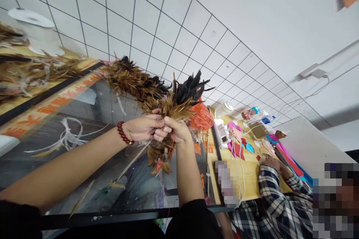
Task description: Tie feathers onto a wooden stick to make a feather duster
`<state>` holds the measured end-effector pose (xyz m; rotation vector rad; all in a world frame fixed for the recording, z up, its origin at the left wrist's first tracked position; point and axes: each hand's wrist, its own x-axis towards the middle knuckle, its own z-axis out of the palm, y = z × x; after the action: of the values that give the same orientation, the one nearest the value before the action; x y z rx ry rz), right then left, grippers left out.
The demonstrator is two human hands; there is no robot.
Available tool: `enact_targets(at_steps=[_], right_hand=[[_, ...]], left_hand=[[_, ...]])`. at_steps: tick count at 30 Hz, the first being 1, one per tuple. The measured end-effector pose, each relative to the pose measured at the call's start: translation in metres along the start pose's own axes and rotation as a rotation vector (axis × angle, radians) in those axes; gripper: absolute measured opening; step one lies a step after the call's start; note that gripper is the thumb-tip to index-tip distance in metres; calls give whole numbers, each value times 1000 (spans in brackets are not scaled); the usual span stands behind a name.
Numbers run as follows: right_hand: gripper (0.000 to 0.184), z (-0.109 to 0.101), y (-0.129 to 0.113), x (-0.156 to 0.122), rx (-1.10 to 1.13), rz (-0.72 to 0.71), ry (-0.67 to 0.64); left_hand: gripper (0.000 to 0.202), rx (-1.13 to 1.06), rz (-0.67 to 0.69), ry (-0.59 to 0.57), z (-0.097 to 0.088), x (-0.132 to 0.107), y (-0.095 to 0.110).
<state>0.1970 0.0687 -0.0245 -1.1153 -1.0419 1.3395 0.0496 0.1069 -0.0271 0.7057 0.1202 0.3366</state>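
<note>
- Above the glass-topped bench (126,215), my two hands meet, fingertips almost together, at the near end of a brown-and-black feather garland (137,84).
- My left hand (147,126), below a dark red bead bracelet (123,133), is closed with its fingers pinching the garland.
- My right hand (178,130) grips it from the other side, thumb and fingers curled in; which strands each finger holds is hidden.
- Red thread (159,170) hangs from between my hands, beside brown feathers dangling below them.
- Behind my right hand, an orange-red plastic bag (202,116) bulges near the black feather tips.
- Left of my hands, white ribbon strips (68,136) lie tangled on the glass; a loose feather (81,198) lies nearer me.
- Well to my right, a co-worker in plaid sleeves (270,185) has a hand at another bench (251,175).
</note>
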Motion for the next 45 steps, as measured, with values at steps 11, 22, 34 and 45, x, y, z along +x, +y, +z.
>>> enact_targets(at_steps=[11,22,34,45], right_hand=[[48,2,9,18,169,52,61],[35,-32,-13,7,-252,-135,125],[23,5,-20,-21,-712,-397,-47],[16,-34,-13,4,-929,-466,287]], left_hand=[[24,498,256,375,6,11,-10],[17,86,236,306,-11,-2,25],[16,1466,486,983,-9,-3,24],[30,2040,255,423,16,-13,5]])
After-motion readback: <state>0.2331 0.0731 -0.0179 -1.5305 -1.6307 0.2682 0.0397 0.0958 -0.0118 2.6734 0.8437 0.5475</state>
